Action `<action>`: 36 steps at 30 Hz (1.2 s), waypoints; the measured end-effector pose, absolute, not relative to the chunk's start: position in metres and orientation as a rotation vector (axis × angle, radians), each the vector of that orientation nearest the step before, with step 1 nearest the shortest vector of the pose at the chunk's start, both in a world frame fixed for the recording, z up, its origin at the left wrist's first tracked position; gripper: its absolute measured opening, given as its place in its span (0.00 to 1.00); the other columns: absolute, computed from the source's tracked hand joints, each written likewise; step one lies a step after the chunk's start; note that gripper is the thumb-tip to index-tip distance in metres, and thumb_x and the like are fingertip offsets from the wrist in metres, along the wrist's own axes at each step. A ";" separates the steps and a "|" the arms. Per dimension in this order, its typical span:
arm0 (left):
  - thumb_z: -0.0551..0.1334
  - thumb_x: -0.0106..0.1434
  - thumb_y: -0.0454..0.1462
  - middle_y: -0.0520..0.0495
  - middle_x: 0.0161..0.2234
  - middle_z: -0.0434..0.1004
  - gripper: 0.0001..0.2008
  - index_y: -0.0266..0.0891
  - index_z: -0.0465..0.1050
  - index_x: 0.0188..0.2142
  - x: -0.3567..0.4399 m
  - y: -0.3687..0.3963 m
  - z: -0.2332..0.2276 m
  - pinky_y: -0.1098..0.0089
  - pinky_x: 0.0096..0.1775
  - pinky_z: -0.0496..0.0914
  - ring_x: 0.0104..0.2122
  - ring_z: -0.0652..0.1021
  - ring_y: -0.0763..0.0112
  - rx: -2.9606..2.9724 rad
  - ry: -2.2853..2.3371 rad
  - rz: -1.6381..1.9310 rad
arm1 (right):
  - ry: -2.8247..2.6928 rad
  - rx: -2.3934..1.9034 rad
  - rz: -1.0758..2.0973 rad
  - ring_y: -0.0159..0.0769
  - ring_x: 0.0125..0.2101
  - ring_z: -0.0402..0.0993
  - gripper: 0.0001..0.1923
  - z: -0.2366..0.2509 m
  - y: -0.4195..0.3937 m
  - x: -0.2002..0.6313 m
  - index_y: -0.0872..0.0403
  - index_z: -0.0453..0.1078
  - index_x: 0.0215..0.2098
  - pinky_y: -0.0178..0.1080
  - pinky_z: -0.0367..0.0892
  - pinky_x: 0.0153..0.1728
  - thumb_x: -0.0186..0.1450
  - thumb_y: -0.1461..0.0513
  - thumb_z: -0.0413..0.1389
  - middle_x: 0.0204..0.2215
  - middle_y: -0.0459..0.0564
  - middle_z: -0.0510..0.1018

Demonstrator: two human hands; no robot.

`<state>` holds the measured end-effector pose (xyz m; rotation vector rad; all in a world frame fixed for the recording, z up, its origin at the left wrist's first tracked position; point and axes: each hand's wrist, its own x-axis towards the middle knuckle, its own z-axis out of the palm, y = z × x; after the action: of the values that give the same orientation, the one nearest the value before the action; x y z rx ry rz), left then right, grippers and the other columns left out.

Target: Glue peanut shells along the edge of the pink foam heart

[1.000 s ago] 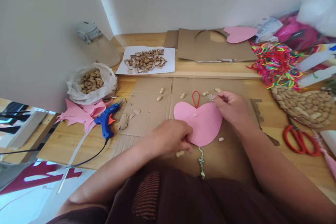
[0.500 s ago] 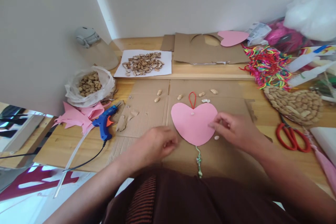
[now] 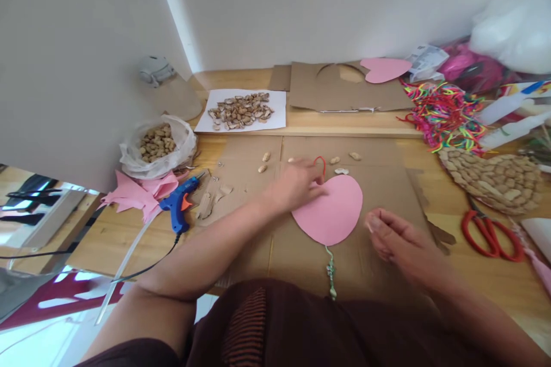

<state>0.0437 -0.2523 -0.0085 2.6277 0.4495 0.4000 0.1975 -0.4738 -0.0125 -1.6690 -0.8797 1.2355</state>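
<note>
The left hand lies across the upper left edge of the pink paper heart, its fingers curled loosely at the foot of the red loop that sticks out from the heart's top; whether they pinch anything I cannot tell. The right hand rests on the cardboard sheet just right of the heart's lower edge, fingers bent inward with the fingertips drawn together, apart from the paper. The two hands are well apart, with the heart flat between them. A green beaded string hangs from the heart's point toward the person. A few peanuts lie just beyond the left hand. Further left of it sit a blue glue gun and a bag of peanuts. Right of the right hand on the worktop lie red scissors, and beyond them a peanut-covered heart.
</note>
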 end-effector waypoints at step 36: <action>0.79 0.47 0.35 0.53 0.30 0.77 0.27 0.37 0.71 0.44 -0.016 -0.283 0.007 0.76 0.30 0.68 0.25 0.75 0.80 0.852 0.479 0.337 | -1.041 -1.365 1.049 0.27 0.18 0.52 0.25 0.001 -0.412 0.145 0.48 0.73 0.60 0.33 0.52 0.19 0.68 0.49 0.59 0.19 0.39 0.64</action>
<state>-0.0155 -0.2826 0.0070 0.8520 0.4794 0.3371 0.1446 -0.4123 0.0008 -1.3653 -1.0406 1.0488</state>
